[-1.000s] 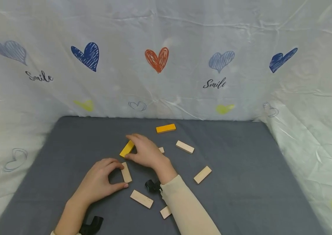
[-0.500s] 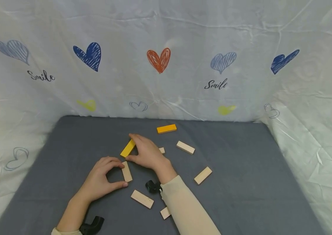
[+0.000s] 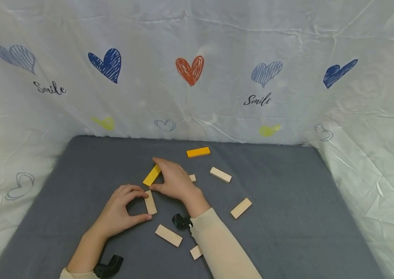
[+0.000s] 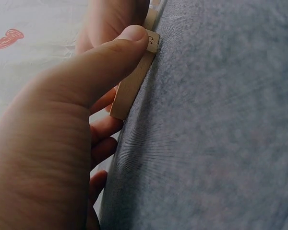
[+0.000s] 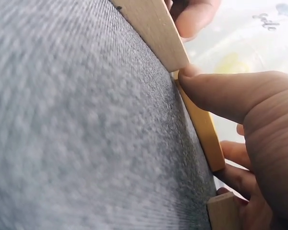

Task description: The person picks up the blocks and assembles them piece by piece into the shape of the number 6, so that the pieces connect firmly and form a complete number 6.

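Observation:
In the head view my left hand point(image 3: 118, 213) holds a plain wooden block point(image 3: 150, 204) lengthwise, thumb at its near end and fingers at its far end. Just beyond it, my right hand point(image 3: 176, 182) grips a yellow wooden block point(image 3: 150, 177) by its two ends, with the far end partly covered by the fingers. Both blocks lie on the grey cloth and form an angle. From the right wrist view, the plain block point(image 5: 156, 36) and the yellow block point(image 5: 201, 127) come together right by the right thumb. The left thumb point(image 4: 133, 34) presses on a block end in the left wrist view.
Another yellow block point(image 3: 198, 152) lies at the back. Loose plain blocks are scattered to the right point(image 3: 220, 175), farther right point(image 3: 241, 208) and in front point(image 3: 169, 235). One plain block point(image 3: 197, 252) is partly under the right sleeve; another point(image 3: 192, 178) shows behind the right hand.
The plain block has shifted slightly away from me with the left hand, narrowing the gap to the yellow block. The right hand stays nearly still, and the scattered blocks have not moved.

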The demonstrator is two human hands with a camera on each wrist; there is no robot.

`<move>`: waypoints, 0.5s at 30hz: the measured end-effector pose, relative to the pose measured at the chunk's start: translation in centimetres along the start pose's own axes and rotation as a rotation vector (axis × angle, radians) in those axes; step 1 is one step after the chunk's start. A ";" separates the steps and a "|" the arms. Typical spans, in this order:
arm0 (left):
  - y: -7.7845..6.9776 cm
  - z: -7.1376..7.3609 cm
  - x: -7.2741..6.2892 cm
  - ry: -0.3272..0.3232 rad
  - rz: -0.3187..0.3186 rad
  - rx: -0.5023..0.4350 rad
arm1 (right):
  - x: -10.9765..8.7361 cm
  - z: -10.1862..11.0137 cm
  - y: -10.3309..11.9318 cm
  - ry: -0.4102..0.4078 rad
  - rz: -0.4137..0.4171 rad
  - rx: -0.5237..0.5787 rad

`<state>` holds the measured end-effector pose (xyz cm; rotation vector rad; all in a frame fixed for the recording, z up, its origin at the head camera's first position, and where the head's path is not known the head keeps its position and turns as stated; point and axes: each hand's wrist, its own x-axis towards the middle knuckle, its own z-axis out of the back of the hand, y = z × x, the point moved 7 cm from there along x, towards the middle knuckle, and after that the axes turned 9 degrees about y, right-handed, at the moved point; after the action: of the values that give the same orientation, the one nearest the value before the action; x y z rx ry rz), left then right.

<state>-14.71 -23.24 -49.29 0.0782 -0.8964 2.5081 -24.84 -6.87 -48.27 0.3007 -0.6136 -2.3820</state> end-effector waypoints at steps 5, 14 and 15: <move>-0.1 0.2 -0.2 -0.002 0.004 0.003 | 0.1 -0.1 0.3 -0.007 -0.008 -0.015; -0.3 0.1 0.0 -0.007 -0.019 0.000 | 0.4 0.0 0.3 -0.027 -0.023 -0.039; -0.3 0.0 0.0 -0.005 -0.021 -0.003 | 0.4 0.0 0.3 -0.029 -0.026 -0.041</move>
<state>-14.61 -23.06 -49.12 0.0926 -0.8972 2.4876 -24.97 -7.32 -48.19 0.2582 -0.5768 -2.4245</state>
